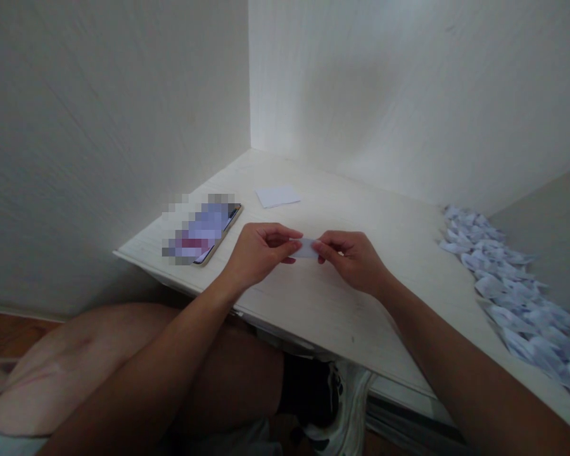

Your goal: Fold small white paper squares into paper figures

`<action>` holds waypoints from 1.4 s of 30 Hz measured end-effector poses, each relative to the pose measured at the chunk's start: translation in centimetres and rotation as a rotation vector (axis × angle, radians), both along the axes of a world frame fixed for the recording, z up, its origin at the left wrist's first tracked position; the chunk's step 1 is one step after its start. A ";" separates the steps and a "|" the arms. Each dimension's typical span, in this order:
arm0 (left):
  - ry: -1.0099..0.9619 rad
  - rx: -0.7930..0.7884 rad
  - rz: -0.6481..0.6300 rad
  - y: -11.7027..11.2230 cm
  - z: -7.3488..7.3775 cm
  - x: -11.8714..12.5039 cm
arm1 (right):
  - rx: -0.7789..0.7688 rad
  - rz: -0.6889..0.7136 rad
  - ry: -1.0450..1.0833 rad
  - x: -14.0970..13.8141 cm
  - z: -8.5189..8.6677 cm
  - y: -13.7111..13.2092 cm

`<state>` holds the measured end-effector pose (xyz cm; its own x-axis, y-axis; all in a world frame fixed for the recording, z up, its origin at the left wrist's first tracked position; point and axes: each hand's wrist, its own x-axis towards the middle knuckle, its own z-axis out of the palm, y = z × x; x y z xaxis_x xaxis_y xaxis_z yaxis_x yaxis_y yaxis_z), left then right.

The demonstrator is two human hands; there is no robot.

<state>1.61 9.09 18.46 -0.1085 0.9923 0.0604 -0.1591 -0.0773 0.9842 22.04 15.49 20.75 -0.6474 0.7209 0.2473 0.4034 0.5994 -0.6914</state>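
A small white strip of folded paper [304, 247] is stretched between my two hands, just above the tabletop. My left hand [261, 252] pinches its left end between thumb and fingers. At the right end, my right hand [350, 253] grips it the same way. Beyond my left hand lies a flat white sheet of paper [278, 196]. Fingers cover both ends of the strip, so its full length is hidden.
A phone [213, 231] with a lit, partly blurred screen lies at the left of the white table [389, 316]. Many folded white paper pieces [508, 272] run in a band along the right side. Walls close the back and left; my leg is below the front edge.
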 end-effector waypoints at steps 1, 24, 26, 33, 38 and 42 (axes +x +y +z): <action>0.008 0.004 0.002 0.0 0.0 0.0 | 0.006 0.000 0.001 0.0 0.0 0.0; 0.031 0.019 0.039 0.0 -0.1 -0.2 | -0.036 0.064 -0.082 -0.1 0.1 -0.3; 0.022 0.019 0.035 0.0 0.0 -0.3 | -0.045 0.072 -0.070 -0.2 0.2 -0.3; -0.043 0.012 0.033 0.1 0.1 -0.3 | -0.153 0.118 -0.052 -0.2 0.1 -0.2; -0.029 0.005 0.025 0.0 0.1 -0.2 | -0.138 0.109 -0.082 -0.1 0.5 -0.2; -0.055 -0.015 0.019 0.0 0.1 -0.4 | -0.162 0.113 -0.076 -0.1 0.4 -0.2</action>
